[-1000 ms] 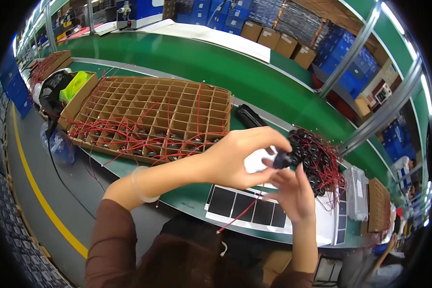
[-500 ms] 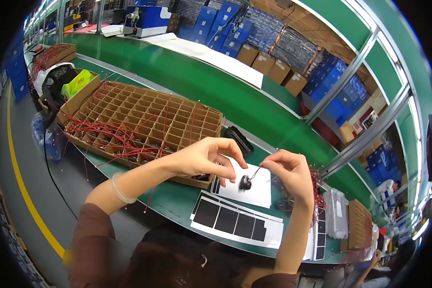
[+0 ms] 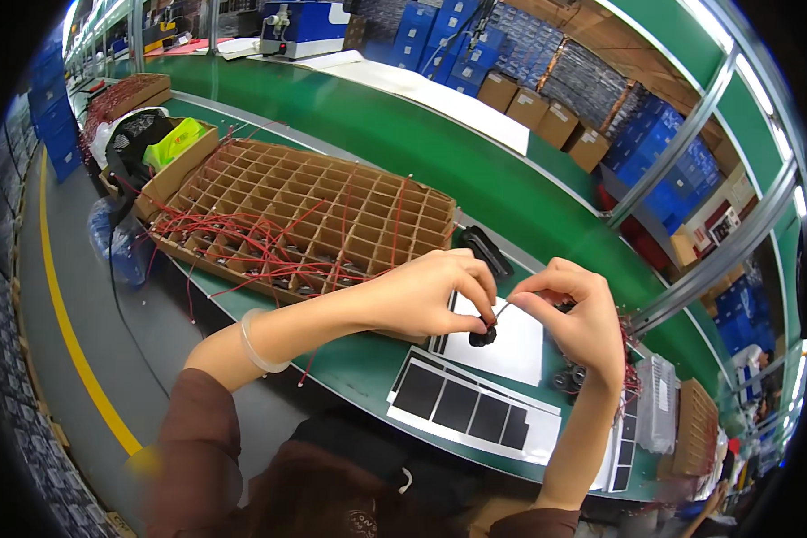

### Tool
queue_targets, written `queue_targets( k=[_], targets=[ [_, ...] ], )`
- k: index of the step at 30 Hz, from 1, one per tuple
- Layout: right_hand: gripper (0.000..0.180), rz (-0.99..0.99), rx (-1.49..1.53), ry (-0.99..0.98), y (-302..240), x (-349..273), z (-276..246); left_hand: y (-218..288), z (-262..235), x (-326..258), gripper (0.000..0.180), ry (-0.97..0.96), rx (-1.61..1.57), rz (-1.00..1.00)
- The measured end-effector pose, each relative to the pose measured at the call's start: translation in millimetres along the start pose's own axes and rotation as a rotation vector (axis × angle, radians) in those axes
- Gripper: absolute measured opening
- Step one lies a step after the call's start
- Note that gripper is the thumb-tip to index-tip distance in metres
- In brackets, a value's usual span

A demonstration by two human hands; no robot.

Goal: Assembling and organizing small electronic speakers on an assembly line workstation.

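My left hand (image 3: 439, 291) has its thumb and fingertips closed on a small black round part (image 3: 482, 338), held over a white sheet (image 3: 514, 357). A thin dark wire (image 3: 503, 308) runs up from the part to my right hand (image 3: 587, 314), where thumb and forefinger pinch its end. Right of the white sheet, partly behind my right wrist, lie more small dark round parts (image 3: 568, 378). Nearer to me are white sheets with black squares (image 3: 457, 408). Left of my hands stands a divided cardboard box (image 3: 332, 193) with loose red wires (image 3: 251, 235) over its near cells.
A black oblong case (image 3: 487, 250) lies behind my hands. Clear plastic trays (image 3: 657, 403) and another divided cardboard tray (image 3: 696, 426) sit at the right. A green belt (image 3: 377, 134) runs behind the table. A metal post (image 3: 708, 242) rises at the right.
My left hand has closed on the black part, which hung from the wire beneath my open fingers before. My right hand keeps its pinch. The whole view has shifted slightly.
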State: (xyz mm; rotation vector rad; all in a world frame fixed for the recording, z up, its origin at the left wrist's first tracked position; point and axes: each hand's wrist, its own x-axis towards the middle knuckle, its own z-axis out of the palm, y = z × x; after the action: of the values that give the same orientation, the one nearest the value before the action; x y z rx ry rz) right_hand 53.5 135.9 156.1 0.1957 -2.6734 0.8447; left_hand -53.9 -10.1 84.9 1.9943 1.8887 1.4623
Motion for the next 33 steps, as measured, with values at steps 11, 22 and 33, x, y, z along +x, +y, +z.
queue_targets(
  k=[11, 22, 33],
  targets=[
    [0.016, -0.127, -0.014, 0.065, -24.4, 13.4, 18.4, 11.1, -33.1, -28.9, 0.012, 0.073, -0.088, -0.213],
    [0.023, 0.134, -0.006, 0.099, 31.7, -18.0, 9.0, -68.6, -230.9, -155.2, 0.012, 0.997, 0.864, -0.569],
    [0.021, 0.178, -0.071, -0.026, 51.6, -28.9, 23.1, -64.5, -218.7, -201.8, 0.015, 0.825, 0.799, -0.661]
  ],
)
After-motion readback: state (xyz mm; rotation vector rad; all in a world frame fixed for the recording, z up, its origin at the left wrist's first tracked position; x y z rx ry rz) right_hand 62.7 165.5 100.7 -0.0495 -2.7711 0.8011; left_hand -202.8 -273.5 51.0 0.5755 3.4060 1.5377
